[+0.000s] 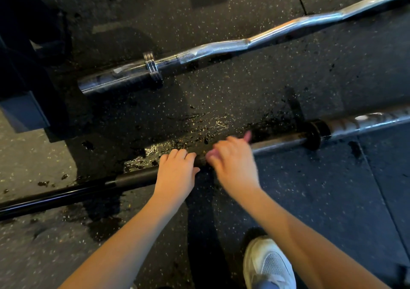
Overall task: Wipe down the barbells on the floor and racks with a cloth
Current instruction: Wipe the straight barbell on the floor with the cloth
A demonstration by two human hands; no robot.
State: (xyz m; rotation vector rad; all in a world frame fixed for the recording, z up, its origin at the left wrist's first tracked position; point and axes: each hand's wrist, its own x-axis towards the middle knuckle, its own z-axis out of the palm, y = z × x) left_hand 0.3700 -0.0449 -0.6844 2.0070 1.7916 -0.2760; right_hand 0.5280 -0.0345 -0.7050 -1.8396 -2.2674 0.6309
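Head view looks down on a dark barbell (133, 179) lying on the speckled floor (310, 200), running from low at the left edge up toward the right edge. At the far left, beyond the barbell, stands a dark rack base (20, 102). Also beyond the barbell, and roughly parallel to it, lies a chrome curl bar (221, 49), well apart from both hands.

The left hand (177, 171) sits on the barbell's middle stretch, fingers curled over the top and gripping it. This is probably to stop the barbell rolling while the other hand works.

Just beyond the barbell here, the floor shines with a wet patch (199, 124) and dark splashes. This suggests liquid has been put down for the wiping.

The right hand (233, 166) is just beside the left, also over the barbell, and is blurred. Its fingers look curled, with pinkish smears at its far edge. Whether they pinch a cloth or the barbell itself cannot be told, and no cloth shows plainly. The hand looks placed to rub along the barbell.

Further right, the barbell's thin steel part runs to a black collar (314, 133), with a paler sleeve past it.

On the near side of the barbell, below the right forearm, a white shoe (269, 264) rests on the floor. That fits a person bending low over the work.
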